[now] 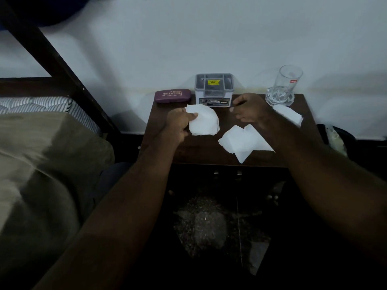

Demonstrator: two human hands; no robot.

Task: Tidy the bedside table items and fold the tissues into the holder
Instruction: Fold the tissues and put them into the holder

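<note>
Folding step: one tissue (204,122) is gripped in the left hand (179,124) over the bench (188,151); the right hand (250,111) is loosely curled, apparently empty. Next, a fold by both hands is judged necessary before insertion into the holder (213,90) behind.

Your left hand (179,123) gripped a white tissue (206,123) above the dark bedside table (188,152), thumb on top. Your right hand (250,110), blurred, hovered with curled fingers in front of the grey holder (213,88). A second tissue (243,141) lay partly unfolded near the front edge. A third tissue (290,115) lay just beside the glass (282,88). A maroon spectacle case (172,96) sat left of the holder.
</note>
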